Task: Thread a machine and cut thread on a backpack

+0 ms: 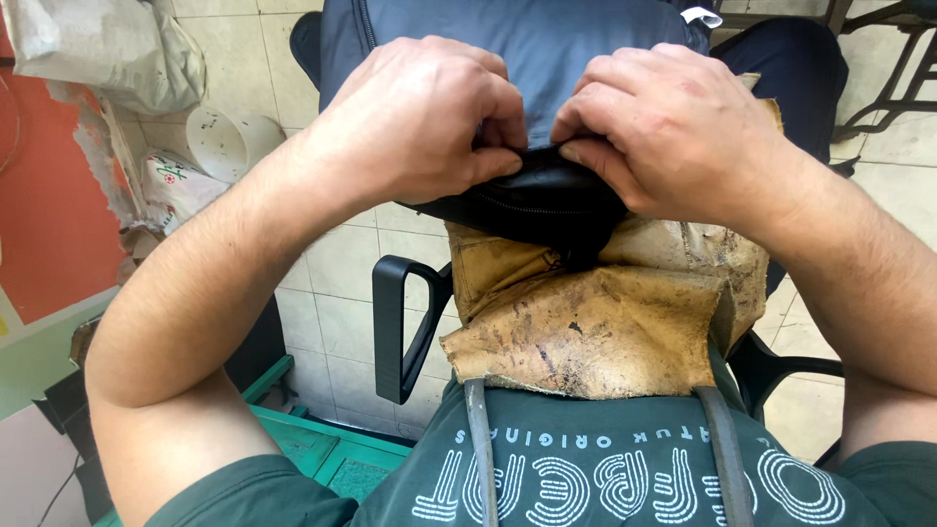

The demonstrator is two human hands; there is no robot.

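Observation:
Both of my hands pinch the edge of a black leather piece with a zipper that rests on my lap. My left hand grips its left part with fingers curled tight. My right hand grips its right part, the thumbs nearly meeting. A dark blue fabric bag body rises behind the hands. Under the work lies a worn tan leather apron over my green shirt.
The black armrest of a chair stands at my left over a pale tiled floor. A white bucket and white sacks sit far left. A green bench edge lies below. Black metal legs stand far right.

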